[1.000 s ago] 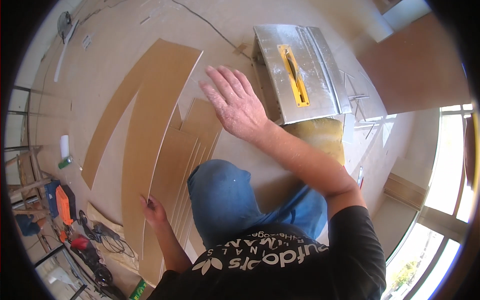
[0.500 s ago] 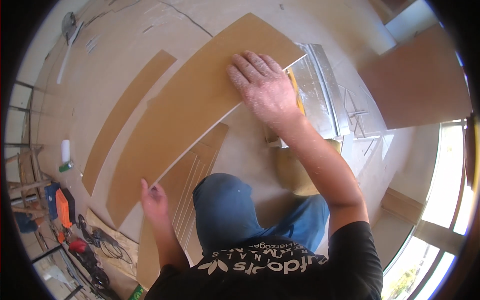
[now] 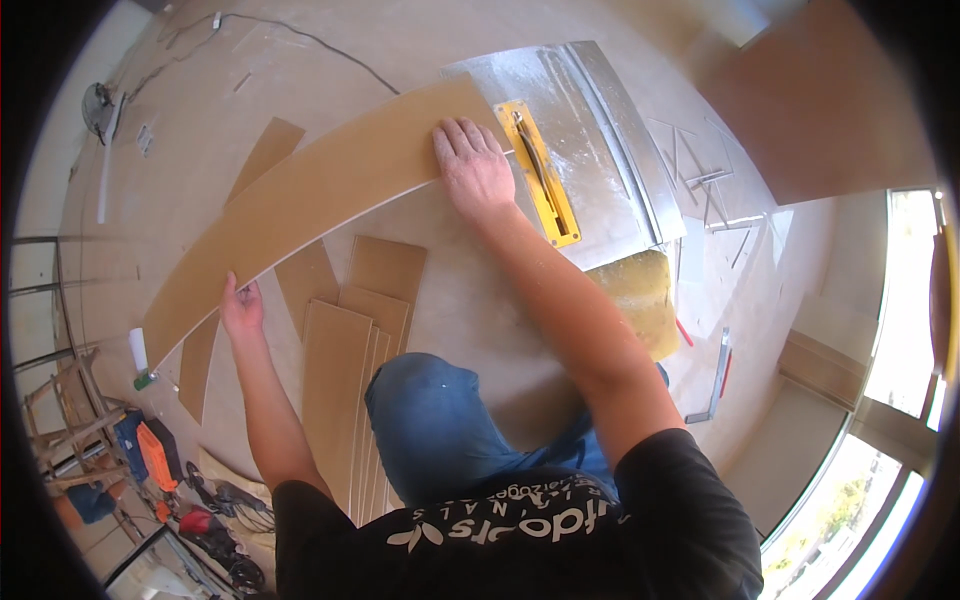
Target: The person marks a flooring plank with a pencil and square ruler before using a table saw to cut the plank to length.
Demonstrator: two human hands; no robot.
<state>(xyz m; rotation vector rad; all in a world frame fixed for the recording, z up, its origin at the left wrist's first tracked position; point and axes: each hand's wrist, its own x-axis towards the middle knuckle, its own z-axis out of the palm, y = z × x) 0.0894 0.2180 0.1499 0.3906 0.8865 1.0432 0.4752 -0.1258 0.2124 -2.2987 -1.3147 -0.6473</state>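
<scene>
A long brown board (image 3: 330,170) with a pale edge spans the middle of the view, its right end over a metal saw table (image 3: 590,130). My left hand (image 3: 241,306) pinches its near edge toward the left end. Near the right end, my dusty right hand (image 3: 477,165) grips the board, fingers over the top face and the thumb hidden. Just right of that hand, a saw blade (image 3: 535,155) stands in a yellow insert (image 3: 562,222). Another brown strip (image 3: 268,150) lies partly hidden under the board.
Several cut boards (image 3: 335,350) are stacked beside my left knee. A yellowish block-like piece (image 3: 635,290) sits by the saw's near side. Right of it lies a metal square (image 3: 715,380). Power tools (image 3: 215,535) and an orange case (image 3: 157,455) are at lower left; a cable (image 3: 310,45) crosses the far floor.
The board has swung and shifted left with both hands, uncovering the saw's yellow insert and blade. The view has shifted too, showing more of the saw table and the stacked boards.
</scene>
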